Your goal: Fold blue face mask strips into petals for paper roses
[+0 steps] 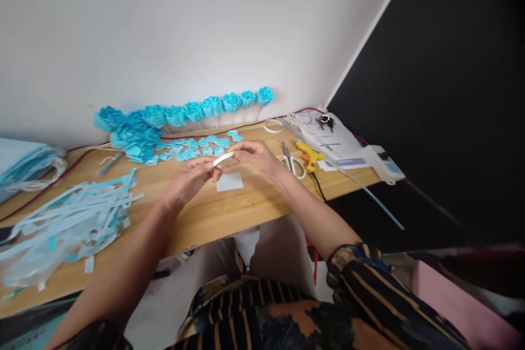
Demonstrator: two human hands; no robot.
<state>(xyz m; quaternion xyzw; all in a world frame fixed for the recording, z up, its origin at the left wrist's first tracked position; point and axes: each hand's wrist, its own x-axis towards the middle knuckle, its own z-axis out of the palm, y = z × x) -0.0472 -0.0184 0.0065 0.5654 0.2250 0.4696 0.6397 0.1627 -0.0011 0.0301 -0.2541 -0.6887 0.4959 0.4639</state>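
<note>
Centrally, the left hand (pixel 200 170) and right hand (pixel 256 157) pinch a white ring (pixel 223 159) from both sides above the counter (pixel 197 224), probably to steady it, with a white square (pixel 230 182) just below, mid-frame.

Soft diffuse light | pale wall (pixel 184 27) brightest mid-frame | right side dark | edges stretched, softened

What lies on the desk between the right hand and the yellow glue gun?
Scissors with pale handles lie there, seen in the head view: the right hand is on one side, the yellow glue gun on the other.
</note>
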